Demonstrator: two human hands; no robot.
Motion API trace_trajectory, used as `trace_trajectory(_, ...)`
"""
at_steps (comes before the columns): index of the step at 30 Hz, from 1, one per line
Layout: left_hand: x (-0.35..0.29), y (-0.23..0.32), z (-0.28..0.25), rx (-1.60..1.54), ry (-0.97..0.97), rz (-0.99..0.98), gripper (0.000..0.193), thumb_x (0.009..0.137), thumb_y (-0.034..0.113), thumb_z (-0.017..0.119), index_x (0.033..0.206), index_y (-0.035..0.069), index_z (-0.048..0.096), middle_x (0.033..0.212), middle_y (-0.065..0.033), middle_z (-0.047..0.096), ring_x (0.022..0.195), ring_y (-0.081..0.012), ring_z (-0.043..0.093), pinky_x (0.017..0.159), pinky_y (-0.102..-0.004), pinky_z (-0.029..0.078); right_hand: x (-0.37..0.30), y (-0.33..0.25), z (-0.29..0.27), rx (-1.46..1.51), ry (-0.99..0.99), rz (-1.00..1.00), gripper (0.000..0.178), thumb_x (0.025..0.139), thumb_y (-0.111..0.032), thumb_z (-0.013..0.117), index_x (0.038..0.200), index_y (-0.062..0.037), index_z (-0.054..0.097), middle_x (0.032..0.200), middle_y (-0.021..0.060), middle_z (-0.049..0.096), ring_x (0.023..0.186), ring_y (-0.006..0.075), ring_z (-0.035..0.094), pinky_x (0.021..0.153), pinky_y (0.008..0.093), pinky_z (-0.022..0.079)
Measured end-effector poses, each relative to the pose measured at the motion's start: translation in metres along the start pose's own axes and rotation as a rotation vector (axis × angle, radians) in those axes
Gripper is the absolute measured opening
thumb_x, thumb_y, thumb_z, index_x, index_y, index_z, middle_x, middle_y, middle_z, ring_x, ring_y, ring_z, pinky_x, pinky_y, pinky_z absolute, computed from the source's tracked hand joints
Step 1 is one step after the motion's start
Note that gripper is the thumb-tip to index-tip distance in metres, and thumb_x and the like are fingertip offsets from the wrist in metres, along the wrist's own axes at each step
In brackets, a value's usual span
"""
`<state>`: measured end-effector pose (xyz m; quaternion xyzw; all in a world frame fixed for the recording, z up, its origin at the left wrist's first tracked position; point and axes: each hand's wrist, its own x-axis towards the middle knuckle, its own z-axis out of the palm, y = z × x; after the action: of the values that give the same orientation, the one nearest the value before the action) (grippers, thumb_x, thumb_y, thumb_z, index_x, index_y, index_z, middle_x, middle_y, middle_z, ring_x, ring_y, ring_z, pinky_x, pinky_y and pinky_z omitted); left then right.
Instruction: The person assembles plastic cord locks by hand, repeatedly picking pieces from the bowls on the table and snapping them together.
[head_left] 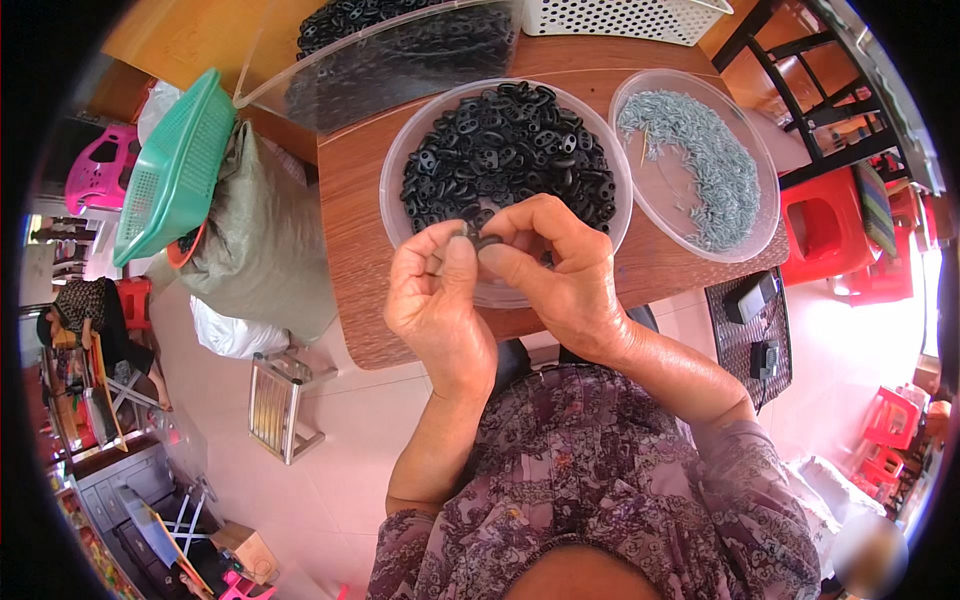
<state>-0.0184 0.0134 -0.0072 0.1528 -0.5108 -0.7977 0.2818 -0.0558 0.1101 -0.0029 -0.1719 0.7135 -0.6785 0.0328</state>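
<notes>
Black plastic-looking bits (500, 135) heap up in a clear round tub (624, 180), and one small dark piece (479, 237) is up over its near side, between both hands. Left hand (440, 300) has it pinched thumb to finger; right hand (562, 270) looks narrowed onto it too, but fingertips cover most of it, so can't tell the exact grip. Honestly, something that tiny could slip if either pinch loosens, then get lost among lookalikes. Also, the shallow dish (665, 200) of grey-blue slivers (715, 165) sits by the table (355, 250) edge, so a stray elbow might spill it.
</notes>
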Motion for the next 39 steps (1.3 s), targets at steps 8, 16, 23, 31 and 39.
trace_trajectory(8,0.0,0.006,-0.006,0.018,-0.017,-0.038,0.013,0.085,0.001,0.057,0.096,-0.004,0.055,0.08,-0.0069,0.06,0.065,-0.0098,0.057,0.063,-0.0212,0.047,0.003,-0.01,-0.006,0.316,-0.012,0.15,0.012,0.077,0.0,0.061,0.088,0.0013,0.056,0.079,0.0031,0.06,0.07,0.0063,0.055,0.062,0.0211,0.046)
trace_trajectory(16,-0.004,0.011,-0.006,0.096,-0.095,-0.064,0.016,0.083,0.001,0.059,0.097,-0.005,0.056,0.078,-0.0057,0.06,0.063,-0.0088,0.056,0.058,-0.0191,0.045,0.013,-0.003,-0.02,0.258,-0.184,0.155,0.02,0.082,-0.001,0.058,0.101,0.0034,0.058,0.089,0.0029,0.061,0.081,0.0082,0.056,0.075,0.0224,0.046)
trace_trajectory(23,-0.008,0.023,-0.005,0.147,-0.114,-0.116,0.016,0.081,-0.001,0.059,0.097,-0.005,0.057,0.077,-0.0057,0.06,0.059,-0.0084,0.056,0.055,-0.0186,0.045,0.017,-0.002,-0.025,0.332,-0.276,0.227,0.014,0.083,-0.003,0.055,0.096,0.0015,0.059,0.088,0.0027,0.061,0.078,0.0072,0.055,0.07,0.0218,0.045)
trace_trajectory(31,-0.01,0.024,-0.012,0.138,-0.145,-0.087,0.018,0.081,0.001,0.061,0.097,-0.005,0.057,0.08,-0.0073,0.062,0.059,-0.008,0.056,0.054,-0.0179,0.045,0.021,-0.007,-0.026,0.335,-0.319,0.344,0.016,0.084,-0.008,0.057,0.096,0.0014,0.06,0.08,0.0026,0.061,0.069,0.006,0.054,0.058,0.0193,0.043)
trace_trajectory(39,-0.011,0.023,-0.012,0.156,-0.126,-0.083,0.019,0.08,0.0,0.062,0.098,-0.005,0.057,0.079,-0.0063,0.061,0.06,-0.0067,0.055,0.053,-0.0173,0.046,0.023,-0.001,-0.025,0.389,-0.308,0.37,0.017,0.083,-0.01,0.061,0.096,0.0014,0.062,0.077,0.0023,0.061,0.067,0.0054,0.054,0.055,0.0174,0.041)
